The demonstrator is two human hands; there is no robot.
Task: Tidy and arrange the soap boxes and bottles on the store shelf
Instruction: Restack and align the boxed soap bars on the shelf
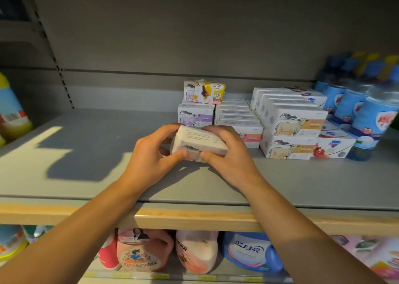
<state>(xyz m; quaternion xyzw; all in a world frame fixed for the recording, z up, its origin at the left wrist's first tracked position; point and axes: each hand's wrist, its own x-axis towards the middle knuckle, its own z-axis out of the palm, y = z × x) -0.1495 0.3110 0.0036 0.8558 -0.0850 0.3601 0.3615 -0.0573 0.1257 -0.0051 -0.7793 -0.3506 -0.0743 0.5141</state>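
A white soap box [199, 142] with a sheep picture is held above the grey shelf [108, 154] near its middle. My left hand [151, 154] grips its left end and my right hand [226, 154] grips its right end, thumbs on the front face. Behind it stand stacks of white soap boxes [293, 121], some with a purple label [195, 116]. A yellow soap box [209, 92] lies on top of the back stack. Blue-labelled bottles [367, 119] stand in rows at the right end.
The shelf's left half is bare, with a yellow and blue bottle [10, 111] at the far left. A wooden front edge [194, 219] runs below my arms. Pink and blue detergent jugs [146, 251] fill the lower shelf.
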